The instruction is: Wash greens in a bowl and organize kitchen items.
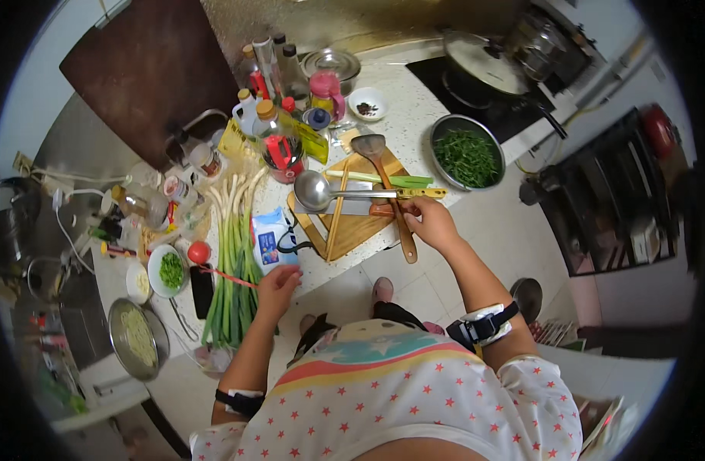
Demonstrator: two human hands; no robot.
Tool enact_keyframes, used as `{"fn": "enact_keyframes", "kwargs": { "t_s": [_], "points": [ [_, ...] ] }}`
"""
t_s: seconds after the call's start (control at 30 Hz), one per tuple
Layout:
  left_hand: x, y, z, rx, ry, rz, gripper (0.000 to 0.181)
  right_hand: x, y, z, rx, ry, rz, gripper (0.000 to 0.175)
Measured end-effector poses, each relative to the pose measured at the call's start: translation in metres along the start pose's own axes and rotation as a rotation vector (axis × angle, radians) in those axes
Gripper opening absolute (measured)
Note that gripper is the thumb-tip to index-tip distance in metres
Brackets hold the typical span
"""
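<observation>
My right hand (428, 222) is at the yellow handle end of a steel ladle (313, 191), fingers curled; whether it grips the handle is unclear. A wooden-handled spatula (381, 167) crosses under the ladle's handle. Both lie over a wooden cutting board (352, 233) with a cleaver (352, 206), chopsticks (337, 222) and a piece of green onion (413, 181). My left hand (279, 288) hovers by the counter's front edge, holding nothing visible, near a pack of wipes (270, 245) and a bundle of green onions (232, 276).
Bottles (282, 144) crowd the back. A bowl of chopped greens (466, 155) stands right, near a lidded pan (485, 63) on the cooktop. On the left are a tomato (199, 252), a phone (202, 291), a bowl of chopped green onion (169, 271) and a bowl of noodles (136, 339).
</observation>
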State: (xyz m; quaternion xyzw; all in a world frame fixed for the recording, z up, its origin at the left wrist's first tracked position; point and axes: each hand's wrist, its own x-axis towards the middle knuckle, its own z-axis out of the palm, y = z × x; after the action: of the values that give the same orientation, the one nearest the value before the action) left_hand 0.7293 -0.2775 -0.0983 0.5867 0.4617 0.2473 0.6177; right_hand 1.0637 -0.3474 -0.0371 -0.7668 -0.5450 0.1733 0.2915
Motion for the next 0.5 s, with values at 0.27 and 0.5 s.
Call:
{"fn": "enact_keyframes", "kwargs": {
  "t_s": [0.27,0.5],
  "points": [
    [0.051,0.032,0.087,0.609,0.204,0.066,0.026,0.059,0.049,-0.002,-0.205,-0.008,-0.314,0.021],
    [0.066,0.034,0.101,0.860,0.274,0.066,0.031,0.076,0.066,0.001,-0.243,-0.182,-0.213,0.028]
  ]
}}
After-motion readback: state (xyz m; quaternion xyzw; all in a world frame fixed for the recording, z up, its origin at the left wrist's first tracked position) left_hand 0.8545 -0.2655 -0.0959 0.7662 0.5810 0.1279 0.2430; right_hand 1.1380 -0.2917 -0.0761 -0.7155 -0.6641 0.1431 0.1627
